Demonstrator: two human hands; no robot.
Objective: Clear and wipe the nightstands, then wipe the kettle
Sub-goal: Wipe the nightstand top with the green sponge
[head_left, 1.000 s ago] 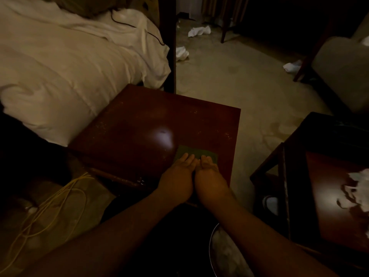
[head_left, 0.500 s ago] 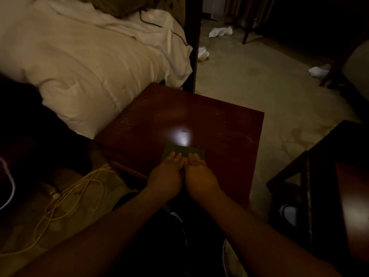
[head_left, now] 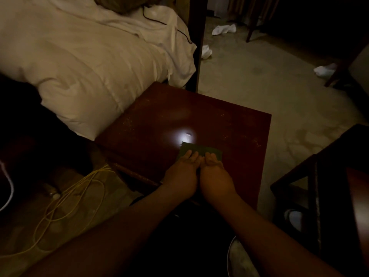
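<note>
A dark red wooden nightstand (head_left: pixel 209 116) stands beside the bed, its top bare except for a green cloth (head_left: pixel 201 150) near the front edge. My left hand (head_left: pixel 181 172) and my right hand (head_left: pixel 216 176) lie side by side with flat fingers pressing on the near half of the cloth. A bright spot of reflected light sits on the wood just beyond the cloth. No kettle is in view.
A bed with white bedding (head_left: pixel 89 62) lies to the left. Yellow cable (head_left: pixel 65 200) coils on the floor at the lower left. Crumpled white tissues (head_left: pixel 223 30) lie on the carpet. A second dark table (head_left: pixel 343 186) stands at the right, a bin rim (head_left: pixel 229 254) below.
Both hands have stayed pressed together on the cloth while it slid across the nightstand top toward the middle. The view has shifted left, so the table at the right is mostly out of frame.
</note>
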